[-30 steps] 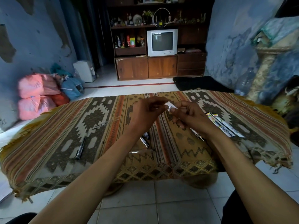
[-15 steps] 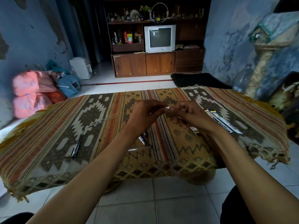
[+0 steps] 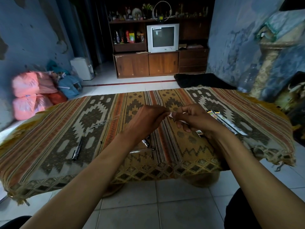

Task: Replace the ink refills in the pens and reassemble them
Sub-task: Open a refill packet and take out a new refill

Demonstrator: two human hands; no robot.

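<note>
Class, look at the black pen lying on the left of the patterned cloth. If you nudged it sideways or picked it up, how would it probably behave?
The black pen is a slim round barrel, so a sideways nudge would likely roll it, though the woven cloth may slow it. It looks rigid and probably light. Its glossy surface could be a little slippery.

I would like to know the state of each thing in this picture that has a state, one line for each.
left hand: fingers pinch the end of the white packet.
right hand: fingers curled round the white packet.
white packet: held between both hands, above the cloth.
black pen: lies assembled on the patterned cloth, untouched.
refill packs: lie flat beside the right wrist.
television: screen dark.
cabinet doors: closed.
</note>
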